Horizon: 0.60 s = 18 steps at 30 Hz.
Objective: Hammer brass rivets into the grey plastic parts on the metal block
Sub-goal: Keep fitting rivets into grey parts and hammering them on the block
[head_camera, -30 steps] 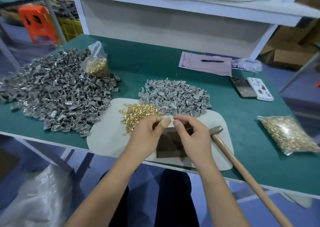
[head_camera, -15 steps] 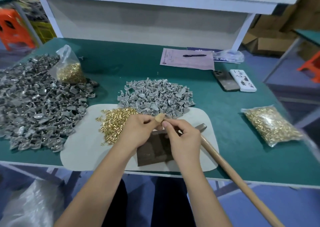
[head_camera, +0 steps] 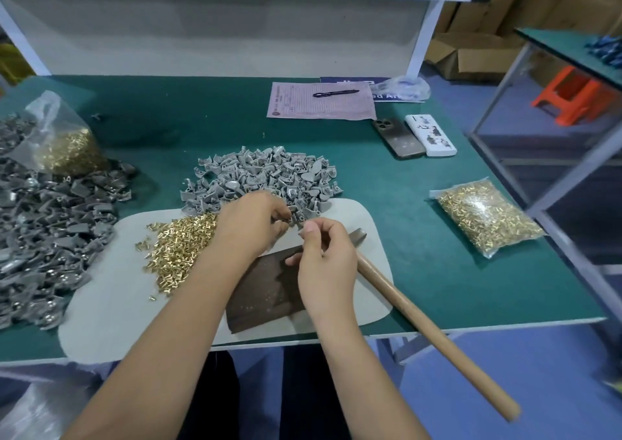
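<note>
The rivets are shiny yellow metal. The block is dull dark metal. The hammer handle is smooth wood.

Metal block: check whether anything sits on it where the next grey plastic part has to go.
No object visibly lies on the dark metal block. The right hand hangs over its far right corner, hiding that part; the left hand is at the pile of grey plastic parts beyond it.

I count two of my hands, left and right, one hammer, one metal block and one pale mat. There are two bags of brass rivets, one loose rivet pile and two heaps of grey parts, too many to count. Farther back lie one sheet of paper, one pen, one phone and one white box.
</note>
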### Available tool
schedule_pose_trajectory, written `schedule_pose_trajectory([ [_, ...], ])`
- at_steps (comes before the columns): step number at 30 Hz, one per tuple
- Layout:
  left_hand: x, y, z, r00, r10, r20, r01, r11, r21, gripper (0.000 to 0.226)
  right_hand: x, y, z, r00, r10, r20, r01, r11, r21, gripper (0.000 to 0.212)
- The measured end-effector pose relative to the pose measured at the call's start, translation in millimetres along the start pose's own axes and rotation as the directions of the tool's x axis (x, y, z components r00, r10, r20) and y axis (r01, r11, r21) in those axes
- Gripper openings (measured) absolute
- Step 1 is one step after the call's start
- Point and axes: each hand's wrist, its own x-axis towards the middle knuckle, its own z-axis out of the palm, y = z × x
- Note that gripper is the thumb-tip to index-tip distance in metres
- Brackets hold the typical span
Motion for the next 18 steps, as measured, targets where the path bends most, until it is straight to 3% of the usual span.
schedule_pose_trajectory([
  [4,2.0,0.0,7.8,0.999,-0.024,-0.040,0.023,1.000,-0.008,0.015,-1.1,-0.6,0.4,1.000,-0.010,0.002,0.010,1.000,-0.004,0.013],
  [10,0.4,6.2,3.5,0.996,0.005,0.085,0.001,0.998,-0.063,0.012,-1.6,-1.9,1.8,0.999,-0.033,-0.001,0.033,0.999,-0.033,0.013],
  [16,-51.5,2.6,-20.9,0.999,0.007,-0.039,-0.019,0.950,-0.311,0.012,-1.4,-0.1,1.2,0.998,-0.065,0.001,0.065,0.993,-0.102,0.012],
  [18,-86.3,0.1,-27.9,1.000,-0.017,-0.008,0.013,0.915,-0.404,0.012,-1.4,0.4,0.2,0.997,-0.083,0.004,0.083,0.988,-0.130,0.011],
])
